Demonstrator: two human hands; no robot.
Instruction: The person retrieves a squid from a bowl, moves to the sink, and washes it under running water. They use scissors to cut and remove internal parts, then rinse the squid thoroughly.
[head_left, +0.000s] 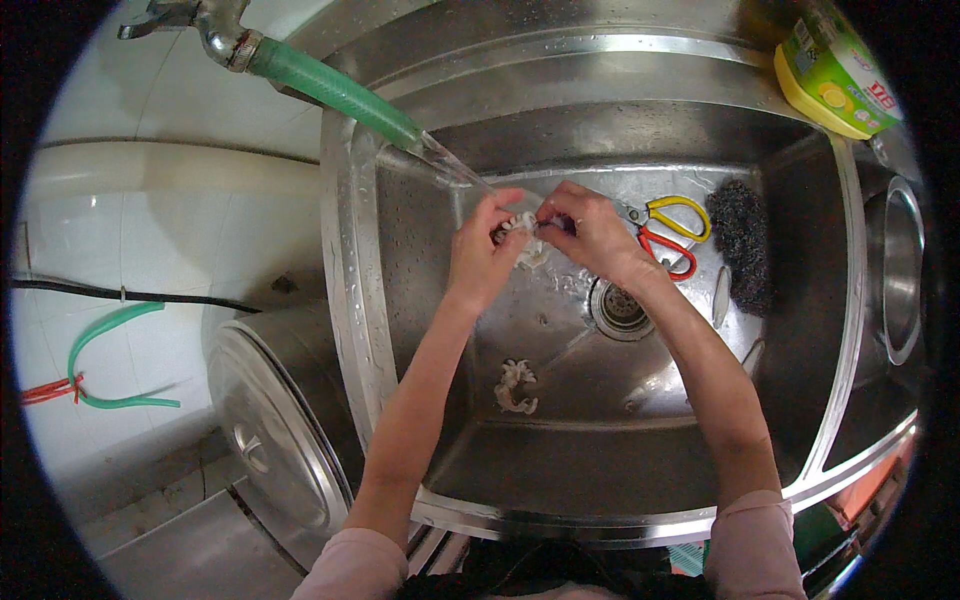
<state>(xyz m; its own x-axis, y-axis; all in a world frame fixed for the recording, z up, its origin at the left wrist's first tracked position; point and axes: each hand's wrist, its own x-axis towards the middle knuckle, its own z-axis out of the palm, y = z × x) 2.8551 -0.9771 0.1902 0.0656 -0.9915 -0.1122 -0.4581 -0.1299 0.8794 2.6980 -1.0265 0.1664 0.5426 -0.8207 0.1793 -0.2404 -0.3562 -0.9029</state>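
Over the stainless steel sink (846, 225), my left hand (487, 244) grips a pale, wet piece of squid or similar seafood (521, 222). My right hand (589, 225) pinches a small dark part at its right side. Water runs from a green hose (337, 90) onto the piece and my left fingers. Scissors with one yellow and one red handle (679, 217) lie on the sink floor just right of my right hand. Another pale piece with tentacles (516, 386) lies near the sink's lower left. The drain (622, 307) is partly covered by my right forearm.
A dark scouring pad (739, 247) lies along the sink's right side, beside a pale oblong thing (721, 297). A yellow-green detergent bottle (836, 86) stands at the back right corner. The metal tap (221, 34) is at upper left, above a round metal lid (277, 431).
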